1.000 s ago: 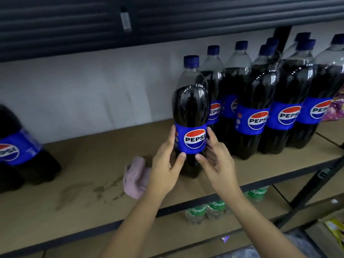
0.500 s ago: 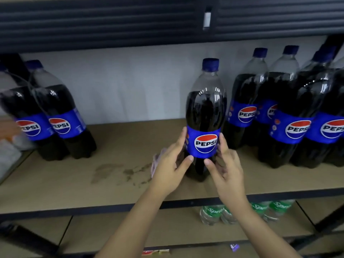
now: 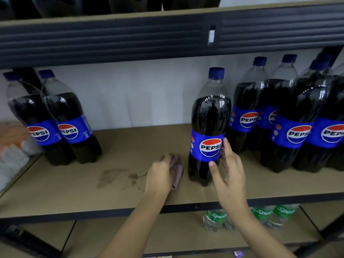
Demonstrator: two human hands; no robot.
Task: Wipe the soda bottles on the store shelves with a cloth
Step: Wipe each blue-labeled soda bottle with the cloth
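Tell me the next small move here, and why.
Probably lift the pink cloth to the lone dark Pepsi bottle with the blue label. The left hand rests on the cloth on the brown shelf board, beside the bottle, while the right hand steadies it at the label. No cloth touches the bottle.

Store shelving unit against a pale wall

The tan shelf board [image 3: 55, 192] has a dark metal front edge and carries a brownish stain [image 3: 119, 175]. Above the board runs a dark ribbed beam [image 3: 111, 40] of the upper shelf with a small label clip [image 3: 211, 35]. Behind the board stands a plain white wall [image 3: 139, 94]; below it lies a lower shelf [image 3: 167, 233].
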